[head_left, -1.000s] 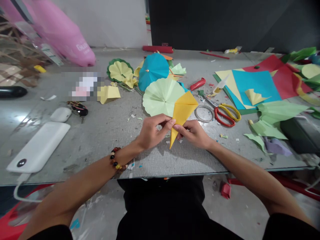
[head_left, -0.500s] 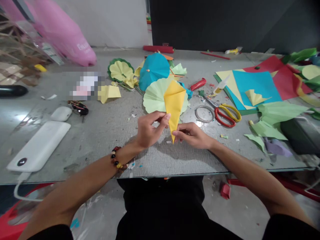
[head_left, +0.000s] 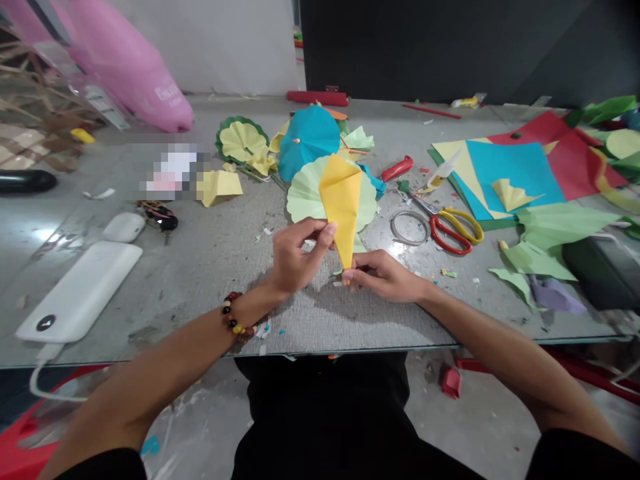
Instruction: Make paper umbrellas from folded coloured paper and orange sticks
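Observation:
A yellow paper folded into a narrow cone (head_left: pixel 342 203) stands upright over the grey table (head_left: pixel 210 267), point down. My left hand (head_left: pixel 295 257) pinches its left edge between thumb and fingers. My right hand (head_left: pixel 383 275) pinches the pointed lower tip close to the table. Just behind the cone lies a pale green pleated paper circle (head_left: pixel 306 197). A beaded bracelet (head_left: pixel 234 319) is on my left wrist.
Red and yellow scissors (head_left: pixel 453 227) and a tape ring (head_left: pixel 409 227) lie to the right, with coloured paper sheets (head_left: pixel 510 170) beyond. A blue paper umbrella (head_left: pixel 307 137), a red knife (head_left: pixel 397 168), a white power bank (head_left: pixel 80 290), a mouse (head_left: pixel 123 227) and keys (head_left: pixel 159 216) lie around.
The yellow cone has swung from leaning right to standing upright and shifted left. My right hand slid down to its tip. My left hand stayed on the left edge.

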`<state>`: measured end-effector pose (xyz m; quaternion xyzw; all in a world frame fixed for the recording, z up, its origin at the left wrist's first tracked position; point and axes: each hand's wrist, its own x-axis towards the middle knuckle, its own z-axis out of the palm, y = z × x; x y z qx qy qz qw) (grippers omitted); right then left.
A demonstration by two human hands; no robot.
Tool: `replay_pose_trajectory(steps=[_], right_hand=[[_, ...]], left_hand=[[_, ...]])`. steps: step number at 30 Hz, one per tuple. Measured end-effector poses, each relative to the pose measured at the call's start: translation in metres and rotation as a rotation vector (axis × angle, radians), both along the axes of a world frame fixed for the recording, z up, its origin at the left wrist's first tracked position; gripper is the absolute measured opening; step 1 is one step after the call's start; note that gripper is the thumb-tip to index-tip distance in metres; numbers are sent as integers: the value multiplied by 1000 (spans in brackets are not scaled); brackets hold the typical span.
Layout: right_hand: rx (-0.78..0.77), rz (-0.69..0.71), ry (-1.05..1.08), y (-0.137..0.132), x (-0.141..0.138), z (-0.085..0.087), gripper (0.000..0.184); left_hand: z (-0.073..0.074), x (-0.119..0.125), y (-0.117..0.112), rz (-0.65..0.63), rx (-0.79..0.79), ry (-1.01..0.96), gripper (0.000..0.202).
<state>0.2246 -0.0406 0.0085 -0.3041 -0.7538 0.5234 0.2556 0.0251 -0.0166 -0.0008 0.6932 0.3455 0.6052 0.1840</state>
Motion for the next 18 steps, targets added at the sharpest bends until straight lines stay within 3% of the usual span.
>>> replay_pose_trajectory(steps=[5,10,18], right_hand=[[-29,-109,59,0,-4,-1,28],[-29,-263,83,2,-3,-3,31],[153,-183,-20,1,2,-6,30]], left_hand=[[2,-2,1,-30,8,41,18],[4,-2,-4,-73,137,191,14],[4,0,-9,-143,184,248,9]])
